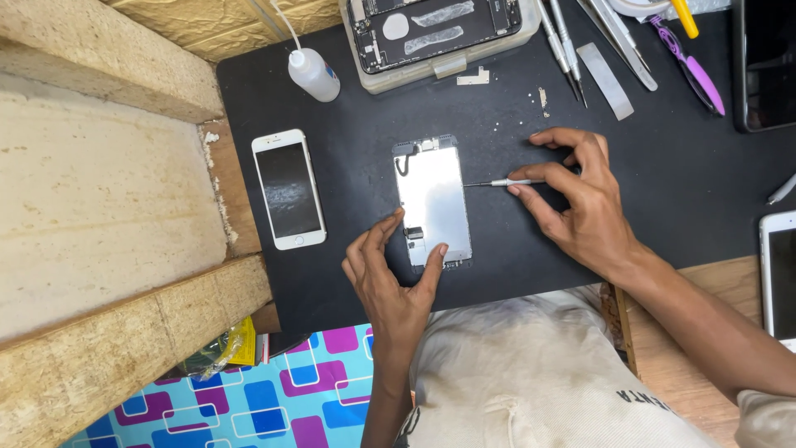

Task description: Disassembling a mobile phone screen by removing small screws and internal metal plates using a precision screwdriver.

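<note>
Black mat; white phone; silver screen panel; purple-blue patterned cloth.

black work mat | rough stone ledge left | wooden tabletop | patterned blue-purple floor covering
</note>
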